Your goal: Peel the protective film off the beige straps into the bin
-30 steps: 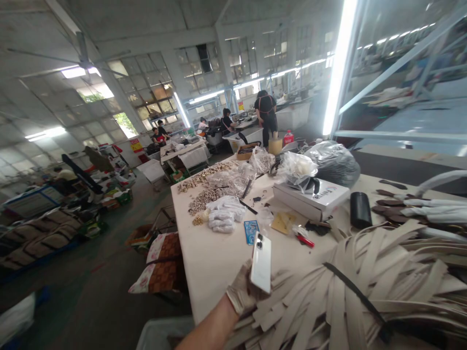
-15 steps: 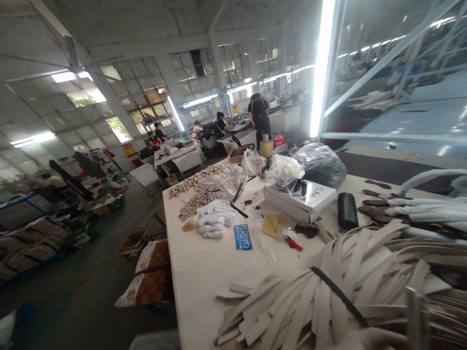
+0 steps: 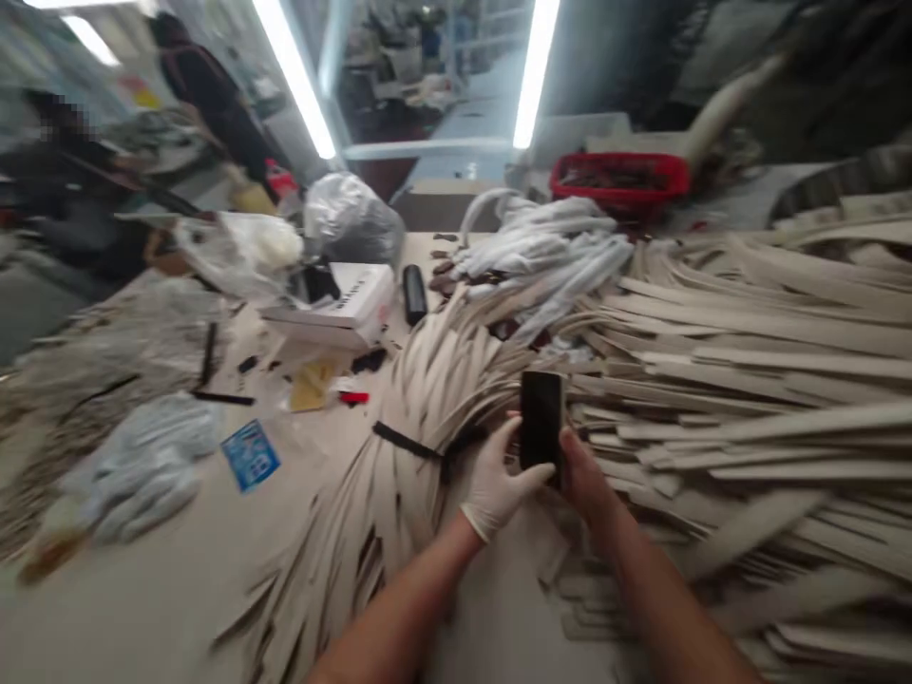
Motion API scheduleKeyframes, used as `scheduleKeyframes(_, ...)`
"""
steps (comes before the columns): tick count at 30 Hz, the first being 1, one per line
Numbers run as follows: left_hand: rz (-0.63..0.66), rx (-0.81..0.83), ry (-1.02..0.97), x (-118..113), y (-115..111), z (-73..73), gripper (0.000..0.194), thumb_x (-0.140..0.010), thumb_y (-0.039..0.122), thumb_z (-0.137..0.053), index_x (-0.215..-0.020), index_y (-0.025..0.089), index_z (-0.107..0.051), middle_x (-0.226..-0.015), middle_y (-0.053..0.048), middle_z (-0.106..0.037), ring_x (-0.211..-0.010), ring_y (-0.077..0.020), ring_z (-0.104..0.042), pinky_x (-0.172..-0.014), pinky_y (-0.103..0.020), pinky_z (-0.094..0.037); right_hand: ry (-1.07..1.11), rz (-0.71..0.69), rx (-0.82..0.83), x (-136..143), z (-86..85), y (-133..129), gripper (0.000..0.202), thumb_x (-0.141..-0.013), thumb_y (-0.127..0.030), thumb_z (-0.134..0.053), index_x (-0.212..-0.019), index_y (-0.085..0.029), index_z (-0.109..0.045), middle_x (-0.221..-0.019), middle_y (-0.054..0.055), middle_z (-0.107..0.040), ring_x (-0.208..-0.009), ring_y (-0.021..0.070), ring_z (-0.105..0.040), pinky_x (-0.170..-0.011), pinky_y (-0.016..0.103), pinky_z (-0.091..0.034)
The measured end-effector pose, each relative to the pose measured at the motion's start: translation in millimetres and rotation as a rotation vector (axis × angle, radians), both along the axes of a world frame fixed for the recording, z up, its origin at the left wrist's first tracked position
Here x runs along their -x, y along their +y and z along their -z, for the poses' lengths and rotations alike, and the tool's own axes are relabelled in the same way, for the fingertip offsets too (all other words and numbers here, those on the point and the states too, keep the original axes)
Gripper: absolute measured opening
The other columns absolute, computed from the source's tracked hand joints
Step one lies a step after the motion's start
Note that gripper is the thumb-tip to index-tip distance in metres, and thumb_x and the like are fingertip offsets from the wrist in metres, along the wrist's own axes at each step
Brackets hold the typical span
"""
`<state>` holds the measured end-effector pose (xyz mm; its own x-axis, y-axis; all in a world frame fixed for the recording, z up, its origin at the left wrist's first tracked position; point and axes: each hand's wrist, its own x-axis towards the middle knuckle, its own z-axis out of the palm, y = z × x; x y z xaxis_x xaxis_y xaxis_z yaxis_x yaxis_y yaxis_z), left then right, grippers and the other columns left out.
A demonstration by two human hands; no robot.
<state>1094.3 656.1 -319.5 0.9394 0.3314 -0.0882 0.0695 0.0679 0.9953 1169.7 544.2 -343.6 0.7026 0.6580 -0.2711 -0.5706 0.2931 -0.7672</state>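
Note:
A dark-screened smartphone (image 3: 541, 423) is held upright between my two hands, above the table. My left hand (image 3: 497, 480), in a pale glove, grips its left side, with the thumb across the lower part of the screen. Bare, my right hand (image 3: 582, 475) wraps round the phone's right edge. Beneath and around them lie long beige strips (image 3: 727, 380), many stacked to the right. Left of my hands, a bundle of strips (image 3: 399, 475) fans toward me, with a black strap (image 3: 406, 441) across it.
Left on the table (image 3: 235, 608) are a blue packet (image 3: 250, 456), white gloves (image 3: 153, 465), a white box (image 3: 356, 299) and a black cylinder (image 3: 414, 294). White-wrapped strips (image 3: 541, 242) and a red basket (image 3: 619, 180) stand behind. Co-workers (image 3: 210, 90) are at the far left.
My view has swung right, toward the stacked strips. Both hands now show, holding the phone; before, only a blurred part of a hand and a phone edge showed at the lower right.

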Motion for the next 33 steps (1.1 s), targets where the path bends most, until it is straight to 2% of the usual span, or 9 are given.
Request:
scheduleKeyframes(2,0.146,-0.092,0.028,2.6,12.7,12.7,0.052,-0.074,0.037,-0.075,-0.122,0.021,-0.063,-0.120,-0.011,-0.066,-0.105,-0.0256,-0.063,-0.101,-0.045,-0.048,0.092,0.074,-0.056,6.2,13.5,-20.3,0.070,-0.079,-0.077,-0.055,-0.116,-0.019,-0.068,-0.119,0.012,-0.068,-0.116,0.0298,-0.059,-0.103,0.045,-0.045)
scheduleKeyframes(3,0.165,-0.099,0.029,2.9,18.8,17.5,0.044,-0.079,0.037,-0.071,-0.119,0.020,-0.066,-0.118,-0.011,-0.067,-0.106,-0.0252,-0.063,-0.101,-0.044,-0.047,0.132,0.105,-0.112,7.5,19.0,-22.2,0.071,-0.079,-0.077,-0.055,-0.116,-0.018,-0.069,-0.120,0.011,-0.067,-0.115,0.0286,-0.060,-0.103,0.044,-0.045)
scheduleKeyframes(5,0.083,-0.065,0.015,1.2,27.8,23.4,0.033,-0.087,0.038,-0.062,-0.114,0.020,-0.068,-0.116,-0.010,-0.069,-0.108,-0.0237,-0.063,-0.103,-0.041,-0.047,0.189,0.148,-0.231,6.7,25.7,-18.2,0.066,-0.082,-0.072,-0.056,-0.119,-0.019,-0.067,-0.124,0.011,-0.065,-0.113,0.0262,-0.061,-0.102,0.045,-0.046)
scheduleKeyframes(8,-0.125,-0.026,-0.012,-4.0,30.4,28.6,0.031,-0.090,0.039,-0.058,-0.114,0.020,-0.068,-0.115,-0.008,-0.069,-0.108,-0.0218,-0.063,-0.102,-0.037,-0.047,0.261,0.145,-0.366,2.2,24.7,-12.0,0.060,-0.089,-0.064,-0.052,-0.123,-0.016,-0.064,-0.126,0.014,-0.064,-0.109,0.0254,-0.063,-0.101,0.048,-0.047)
scheduleKeyframes(11,-0.112,-0.018,0.022,-6.9,25.7,34.6,0.032,-0.088,0.041,-0.062,-0.110,0.019,-0.070,-0.112,-0.009,-0.071,-0.105,-0.0226,-0.065,-0.100,-0.036,-0.048,0.335,0.173,-0.428,-0.5,18.0,-14.5,0.058,-0.093,-0.059,-0.044,-0.124,-0.014,-0.062,-0.127,0.015,-0.063,-0.110,0.0251,-0.062,-0.102,0.049,-0.045)
scheduleKeyframes(15,-0.119,0.147,0.100,-7.3,21.8,38.4,0.037,-0.087,0.043,-0.062,-0.113,0.017,-0.068,-0.112,-0.010,-0.070,-0.102,-0.0226,-0.066,-0.098,-0.036,-0.049,0.375,0.207,-0.456,2.1,9.9,-18.5,0.057,-0.091,-0.056,-0.046,-0.126,-0.013,-0.062,-0.131,0.015,-0.060,-0.117,0.0258,-0.059,-0.108,0.050,-0.039)
scheduleKeyframes(23,-0.131,0.400,0.131,-8.0,21.6,44.8,0.041,-0.088,0.045,-0.059,-0.117,0.018,-0.065,-0.122,-0.012,-0.066,-0.107,-0.0227,-0.064,-0.093,-0.036,-0.050,0.334,0.093,-0.426,11.2,2.4,-16.6,0.060,-0.084,-0.055,-0.056,-0.122,-0.009,-0.065,-0.127,0.017,-0.063,-0.118,0.0295,-0.058,-0.112,0.048,-0.034)
scheduleKeyframes(28,-0.085,0.413,0.163,-7.2,16.9,44.4,0.045,-0.088,0.051,-0.057,-0.118,0.018,-0.066,-0.127,-0.012,-0.063,-0.115,-0.0241,-0.060,-0.097,-0.034,-0.048,0.396,0.070,-0.460,12.6,3.0,-15.4,0.060,-0.092,-0.056,-0.041,-0.125,-0.011,-0.063,-0.133,0.016,-0.059,-0.116,0.0286,-0.059,-0.106,0.053,-0.040)
scheduleKeyframes(33,-0.029,0.367,0.185,-1.5,13.4,45.2,0.046,-0.083,0.047,-0.066,-0.120,0.020,-0.066,-0.129,-0.009,-0.063,-0.124,-0.0264,-0.053,-0.109,-0.037,-0.039,0.408,0.078,-0.428,12.4,1.6,-13.1,0.061,-0.095,-0.055,-0.035,-0.128,-0.011,-0.061,-0.134,0.016,-0.058,-0.115,0.0269,-0.060,-0.100,0.047,-0.046)
